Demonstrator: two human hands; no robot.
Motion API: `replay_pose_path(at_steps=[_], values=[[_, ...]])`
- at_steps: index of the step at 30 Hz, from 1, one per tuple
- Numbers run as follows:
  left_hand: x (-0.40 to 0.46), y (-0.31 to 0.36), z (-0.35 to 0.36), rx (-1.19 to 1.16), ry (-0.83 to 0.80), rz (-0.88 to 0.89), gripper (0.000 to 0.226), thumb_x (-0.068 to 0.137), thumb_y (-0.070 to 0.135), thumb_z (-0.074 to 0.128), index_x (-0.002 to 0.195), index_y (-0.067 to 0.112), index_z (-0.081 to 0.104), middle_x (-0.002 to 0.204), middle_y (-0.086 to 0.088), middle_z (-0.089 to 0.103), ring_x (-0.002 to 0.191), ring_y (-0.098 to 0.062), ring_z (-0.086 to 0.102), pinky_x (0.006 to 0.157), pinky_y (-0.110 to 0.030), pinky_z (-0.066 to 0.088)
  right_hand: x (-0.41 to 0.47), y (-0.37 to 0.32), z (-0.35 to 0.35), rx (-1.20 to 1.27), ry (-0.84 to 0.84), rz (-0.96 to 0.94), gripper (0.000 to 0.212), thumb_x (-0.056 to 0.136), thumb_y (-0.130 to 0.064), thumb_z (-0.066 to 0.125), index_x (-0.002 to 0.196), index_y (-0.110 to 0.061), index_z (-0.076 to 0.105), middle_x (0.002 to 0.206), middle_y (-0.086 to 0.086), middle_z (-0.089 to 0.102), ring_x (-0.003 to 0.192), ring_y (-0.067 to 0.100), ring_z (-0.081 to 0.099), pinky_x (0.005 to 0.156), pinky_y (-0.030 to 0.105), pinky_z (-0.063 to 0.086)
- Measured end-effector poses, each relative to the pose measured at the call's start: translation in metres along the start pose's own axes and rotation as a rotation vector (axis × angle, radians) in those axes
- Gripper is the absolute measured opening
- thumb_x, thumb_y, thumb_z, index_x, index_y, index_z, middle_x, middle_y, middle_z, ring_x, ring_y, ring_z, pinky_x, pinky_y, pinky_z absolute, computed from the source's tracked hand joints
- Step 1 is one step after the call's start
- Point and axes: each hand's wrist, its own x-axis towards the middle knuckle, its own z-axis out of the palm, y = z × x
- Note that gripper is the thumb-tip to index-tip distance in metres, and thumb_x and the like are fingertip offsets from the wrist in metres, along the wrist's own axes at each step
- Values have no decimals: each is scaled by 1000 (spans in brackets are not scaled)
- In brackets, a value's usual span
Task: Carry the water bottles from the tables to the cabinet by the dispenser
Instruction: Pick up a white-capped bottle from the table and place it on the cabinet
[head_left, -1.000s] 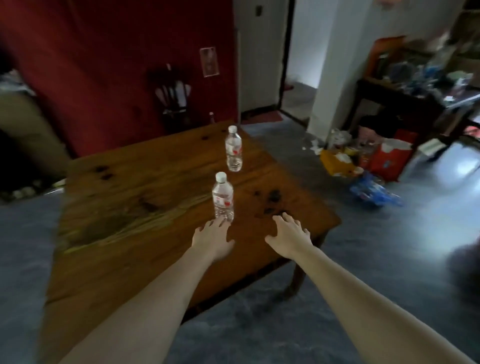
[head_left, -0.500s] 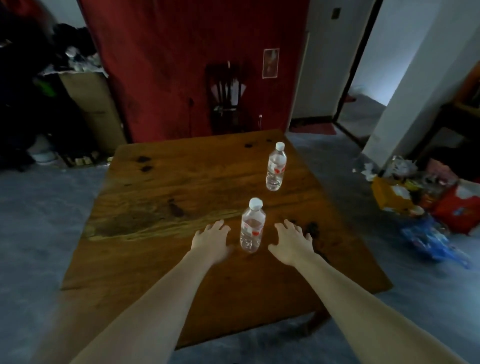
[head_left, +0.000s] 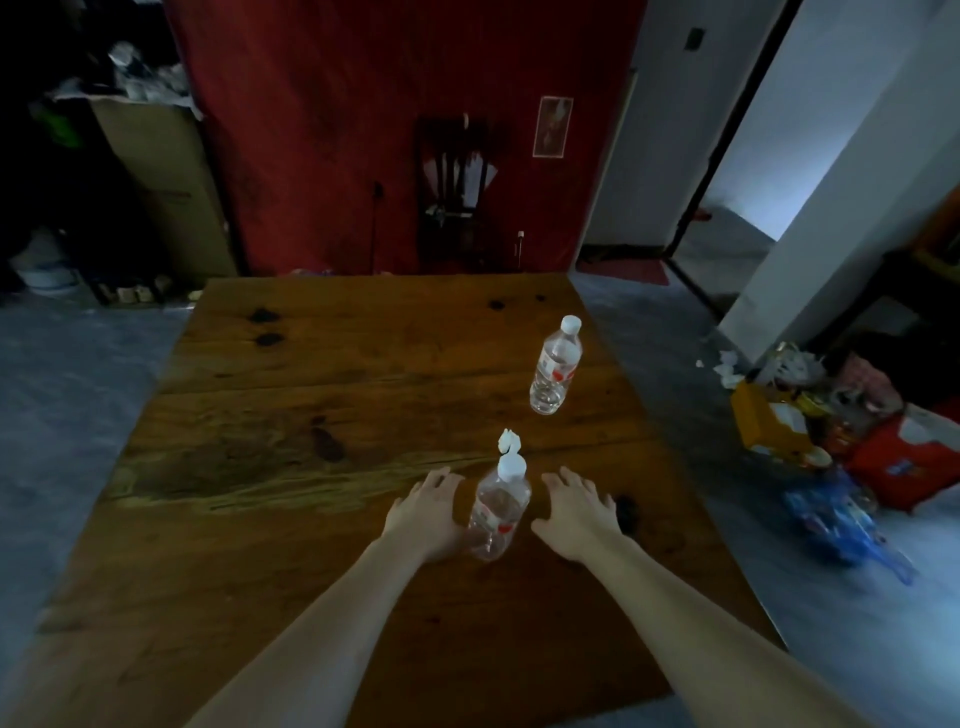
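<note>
Hands flanking near bottle

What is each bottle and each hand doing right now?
Near bottle: upright on the table, cap on, between the two hands, not lifted.
Far bottle: upright on the table, cap on, nothing touching it.
Left hand: open, fingers spread, close beside the near bottle; contact unclear.
Right hand: open, fingers spread, a gap from the bottle.
Table: wooden, dark stains.

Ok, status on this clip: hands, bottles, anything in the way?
Left hand and right hand open, flanking near bottle, no grip yet. Far bottle upright on table. Small white scrap behind near bottle; nothing blocking.
</note>
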Motion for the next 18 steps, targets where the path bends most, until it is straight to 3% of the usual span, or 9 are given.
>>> replay_pose_path(at_steps=[6, 10, 12, 15, 18], values=[[8, 6, 11, -73, 48, -36, 108, 69, 68, 77, 155, 26, 27, 162, 1, 29, 146, -22, 35, 116, -48, 37, 16, 4, 3, -2, -30, -56, 77, 92, -36, 61, 157, -25, 21, 166, 6, 10, 152, 28, 12, 120, 58, 17], [10, 15, 23, -327, 131, -66, 116, 59, 69, 81, 151, 29, 22, 156, 3, 39, 135, -21, 49, 105, -44, 47, 24, 7, 9, 20, -47, -107, 77, 92, -39, 61, 156, -25, 20, 166, 5, 10, 152, 29, 13, 120, 58, 17], [7, 21, 29, -423, 177, -70, 109, 58, 74, 78, 145, 31, 27, 146, 6, 48, 123, -17, 56, 95, -36, 51, 25, 9, 14, 36, -51, -125, 77, 91, -39, 62, 156, -26, 21, 166, 4, 11, 152, 28, 15, 120, 58, 18], [5, 28, 39, -462, 248, -78, 87, 59, 81, 71, 124, 32, 41, 115, 14, 61, 95, -5, 63, 81, -33, 60, 26, 12, 20, 55, -60, -153, 78, 91, -39, 64, 156, -26, 22, 166, 3, 12, 151, 27, 17, 120, 57, 18], [5, 32, 48, -500, 293, -107, 72, 63, 71, 77, 117, 40, 41, 103, 19, 59, 89, -1, 63, 77, -32, 62, 24, 15, 28, 58, -59, -172, 78, 91, -41, 63, 156, -25, 22, 166, 3, 13, 151, 27, 18, 120, 56, 18]])
